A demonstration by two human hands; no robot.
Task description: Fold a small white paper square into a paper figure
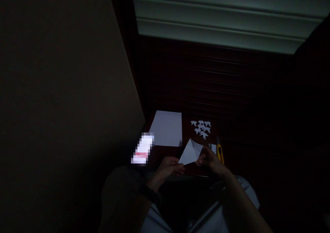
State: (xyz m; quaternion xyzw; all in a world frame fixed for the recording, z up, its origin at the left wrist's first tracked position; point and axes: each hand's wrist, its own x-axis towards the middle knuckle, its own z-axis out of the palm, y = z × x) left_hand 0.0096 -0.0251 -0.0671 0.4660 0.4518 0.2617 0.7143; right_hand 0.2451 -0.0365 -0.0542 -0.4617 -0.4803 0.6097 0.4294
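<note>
In a dim room, both my hands hold a small folded white paper (191, 152) above the near edge of a dark wooden table (185, 102). My left hand (168, 166) pinches its lower left corner. My right hand (210, 159) pinches its right side. The paper is folded into a pointed, triangular shape. A dark band sits on my left wrist.
A white paper sheet (167, 127) lies flat behind the hands. Several small folded white paper pieces (201, 127) are grouped to its right. A yellow utility knife (220, 152) lies by my right hand. A bright, blurred-out phone screen (143, 149) glows at the left. A wall stands on the left.
</note>
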